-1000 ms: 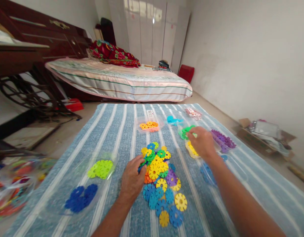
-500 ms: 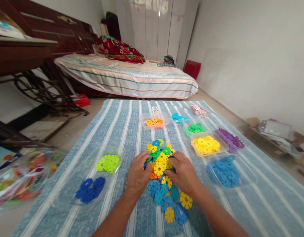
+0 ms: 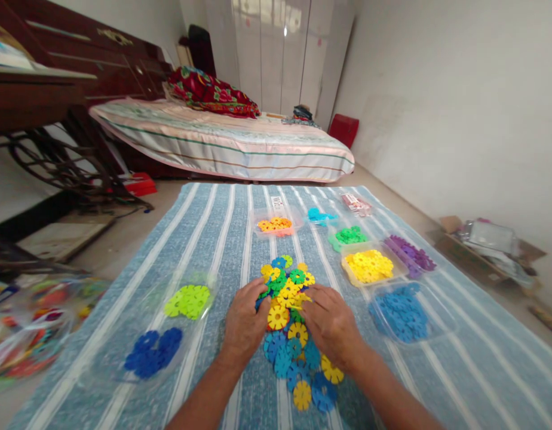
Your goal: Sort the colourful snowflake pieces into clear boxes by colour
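A loose heap of notched plastic discs (image 3: 278, 316), yellow, blue, green and orange, lies on the striped cloth between my hands. My left hand (image 3: 244, 316) rests against the heap's left side, its thumb and fingers curved and apart, with dark blue discs beside the fingertips. My right hand (image 3: 332, 322) is at the heap's right side, thumb and fingers pinched on a yellow disc (image 3: 304, 300) seen nearly edge-on. Several blue and yellow discs spread out from the heap's near end.
Right of the heap stand clear tubs of blue (image 3: 401, 312), yellow (image 3: 369, 266), purple (image 3: 410, 255) and green discs (image 3: 350, 235). An orange-disc tub (image 3: 276, 224) is farther back. Lime (image 3: 187, 301) and dark blue discs (image 3: 153, 352) sit in a tray at left. A bed (image 3: 226, 146) stands beyond.
My right hand has closed its fingers on a yellow disc, tilting it up from the heap. My left hand stays at the heap's left side. The view has shifted slightly.
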{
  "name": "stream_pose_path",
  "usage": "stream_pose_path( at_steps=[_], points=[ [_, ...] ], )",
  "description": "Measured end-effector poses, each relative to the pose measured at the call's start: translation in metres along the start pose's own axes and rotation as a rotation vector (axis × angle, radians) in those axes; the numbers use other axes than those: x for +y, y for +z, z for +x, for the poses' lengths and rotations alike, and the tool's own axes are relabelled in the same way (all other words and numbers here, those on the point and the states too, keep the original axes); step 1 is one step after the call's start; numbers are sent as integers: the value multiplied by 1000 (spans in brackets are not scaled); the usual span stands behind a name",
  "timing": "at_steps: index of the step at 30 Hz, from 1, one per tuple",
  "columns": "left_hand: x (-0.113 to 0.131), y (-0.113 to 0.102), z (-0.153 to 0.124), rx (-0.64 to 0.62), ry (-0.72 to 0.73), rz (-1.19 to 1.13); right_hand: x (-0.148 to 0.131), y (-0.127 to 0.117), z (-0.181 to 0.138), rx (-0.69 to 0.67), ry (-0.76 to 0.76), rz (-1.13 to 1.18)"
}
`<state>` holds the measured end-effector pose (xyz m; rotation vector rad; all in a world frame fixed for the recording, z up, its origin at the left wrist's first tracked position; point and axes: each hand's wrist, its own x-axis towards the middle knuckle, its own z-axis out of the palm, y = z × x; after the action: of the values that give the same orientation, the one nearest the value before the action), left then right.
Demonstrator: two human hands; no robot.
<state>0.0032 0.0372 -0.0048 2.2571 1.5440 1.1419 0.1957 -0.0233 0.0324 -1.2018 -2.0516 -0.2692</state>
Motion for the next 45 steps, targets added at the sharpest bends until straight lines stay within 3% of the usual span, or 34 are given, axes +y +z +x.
stream_pose_path(
  at_steps=[3,8,10,14,17,21,25,30,34,39,42,45],
  points=[
    [2,-1,0,-6,-1,4,25,-27,4,110,11,-115],
    [4,-2,0,-14,-12,0,56,-50,6,235,239,-444],
    [3,-2,0,-18,-13,-1,44,-42,3,189,235,-355],
    [3,-2,0,-22,-11,1,-6,-8,1,-12,143,-85],
    [3,-3,1,-31,-14,2,-35,18,4,-135,134,-29],
    [2,-4,3,-42,-17,9,-43,39,4,-169,95,-85],
    [1,-5,3,-41,-6,19,-38,43,-4,-155,60,-61],
    [0,-2,4,-24,8,22,-30,27,-5,-59,16,-36],
    [0,-2,3,-16,5,14,0,-9,8,28,7,-112],
    [2,-3,1,-23,-18,-4,52,-52,21,189,231,-470],
    [3,-3,0,-19,-26,-13,53,-49,15,177,260,-433],
    [5,-2,0,-26,-27,-9,31,-27,4,44,197,-223]
  ],
)
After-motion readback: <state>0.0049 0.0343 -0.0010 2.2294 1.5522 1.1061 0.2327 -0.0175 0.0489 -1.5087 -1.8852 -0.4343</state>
